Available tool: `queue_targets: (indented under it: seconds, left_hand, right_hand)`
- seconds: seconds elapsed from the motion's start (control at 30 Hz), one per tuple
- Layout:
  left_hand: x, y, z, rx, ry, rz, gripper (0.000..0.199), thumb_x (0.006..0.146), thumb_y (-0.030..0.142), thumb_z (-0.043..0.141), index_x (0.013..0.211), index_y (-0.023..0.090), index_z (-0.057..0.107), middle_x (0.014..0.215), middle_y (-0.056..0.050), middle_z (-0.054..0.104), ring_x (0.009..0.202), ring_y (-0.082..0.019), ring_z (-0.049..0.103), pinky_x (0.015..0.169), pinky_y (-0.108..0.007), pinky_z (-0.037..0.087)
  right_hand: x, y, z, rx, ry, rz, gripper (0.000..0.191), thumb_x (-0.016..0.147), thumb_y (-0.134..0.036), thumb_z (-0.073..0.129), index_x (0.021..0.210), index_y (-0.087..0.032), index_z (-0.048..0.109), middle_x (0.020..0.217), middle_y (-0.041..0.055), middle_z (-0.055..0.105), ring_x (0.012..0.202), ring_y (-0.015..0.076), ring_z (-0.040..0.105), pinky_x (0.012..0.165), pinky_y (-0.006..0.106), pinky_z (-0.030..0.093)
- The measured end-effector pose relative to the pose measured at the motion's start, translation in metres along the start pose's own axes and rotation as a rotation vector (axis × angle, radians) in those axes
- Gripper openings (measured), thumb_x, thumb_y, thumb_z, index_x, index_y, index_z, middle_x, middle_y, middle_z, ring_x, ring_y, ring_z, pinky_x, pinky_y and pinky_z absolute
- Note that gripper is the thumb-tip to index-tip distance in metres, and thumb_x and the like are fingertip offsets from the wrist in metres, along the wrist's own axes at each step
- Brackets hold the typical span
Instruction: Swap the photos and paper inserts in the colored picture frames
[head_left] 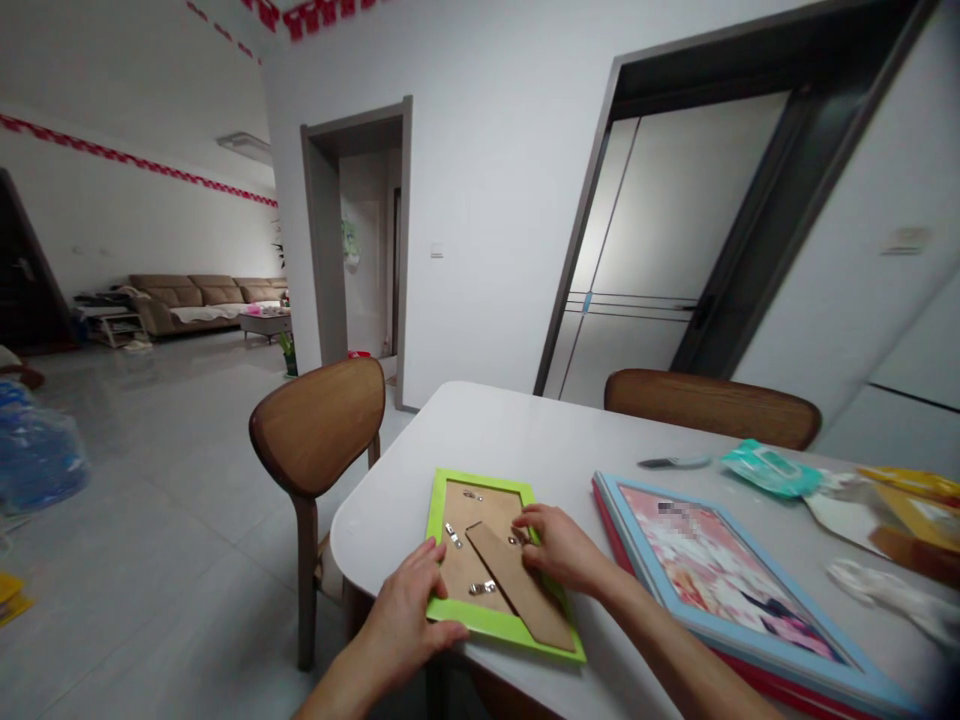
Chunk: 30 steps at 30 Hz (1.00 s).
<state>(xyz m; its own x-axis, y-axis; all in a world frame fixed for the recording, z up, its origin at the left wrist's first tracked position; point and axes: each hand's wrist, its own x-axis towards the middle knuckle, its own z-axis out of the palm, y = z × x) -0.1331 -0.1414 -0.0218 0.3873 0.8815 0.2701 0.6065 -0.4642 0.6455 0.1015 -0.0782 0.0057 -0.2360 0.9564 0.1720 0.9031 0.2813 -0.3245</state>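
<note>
A green picture frame (505, 627) lies face down near the table's front left edge, its brown backing board (459, 505) showing. A cardboard stand leg (517, 590) runs slantwise across the board. Small metal clips sit around it, one (453, 536) at the left and another (482, 588) near the bottom. My left hand (409, 605) holds the frame's lower left corner, thumb on the bottom border and fingers along the left side. My right hand (559, 545) rests over the right border, its bent fingertips at the right clip, which they partly cover.
Right of the green frame, a blue-framed picture (735, 580) lies on a stack with red edges. Behind it are a knife (673, 462) and a teal packet (771, 468). Wrappings and cardboard (911, 515) lie far right. Wooden chairs (322, 425) stand at the table (510, 425).
</note>
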Motion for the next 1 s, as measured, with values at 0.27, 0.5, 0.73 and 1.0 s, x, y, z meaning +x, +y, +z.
queue_targets:
  seconds: [0.27,0.5,0.73,1.0]
  left_hand:
    - [0.001,-0.002,0.001,-0.002,-0.011,0.017,0.028,0.052,0.021,0.071,0.070,0.020,0.050,0.126,-0.008,0.042,0.120,-0.021,0.031,0.098,-0.035,0.027]
    - [0.002,0.000,0.004,-0.032,0.004,-0.004,0.027,0.053,0.020,0.070,0.071,0.020,0.051,0.126,-0.009,0.042,0.120,-0.022,0.030,0.098,-0.037,0.027]
    - [0.019,0.007,0.015,-0.013,0.001,-0.023,0.029,0.052,0.020,0.071,0.074,0.020,0.052,0.125,-0.009,0.043,0.120,-0.023,0.030,0.097,-0.038,0.027]
    - [0.026,0.024,0.014,-0.166,0.071,-0.088,0.059,0.058,0.026,0.065,0.112,0.018,0.041,0.120,-0.009,0.047,0.110,-0.024,0.043,0.094,-0.036,0.032]
  right_hand:
    - [0.000,-0.006,0.010,-0.032,0.094,0.015,0.028,0.062,-0.007,0.040,0.071,-0.015,0.065,0.085,0.0080,0.060,0.083,0.0170,0.050,0.077,0.024,0.034]
    - [-0.026,-0.017,0.006,0.015,0.141,0.016,0.032,0.076,-0.026,0.037,0.093,-0.015,0.061,0.097,0.0092,0.058,0.091,0.0178,0.049,0.082,0.026,0.033]
    - [-0.042,-0.027,0.009,-0.041,0.118,0.023,0.033,0.067,-0.031,0.049,0.096,-0.020,0.059,0.093,0.0078,0.060,0.088,0.0206,0.050,0.076,0.029,0.036]
    - [-0.035,-0.027,-0.015,0.033,0.148,0.078,0.032,0.064,-0.025,0.048,0.093,-0.018,0.061,0.088,0.0069,0.060,0.085,0.0195,0.052,0.077,0.028,0.038]
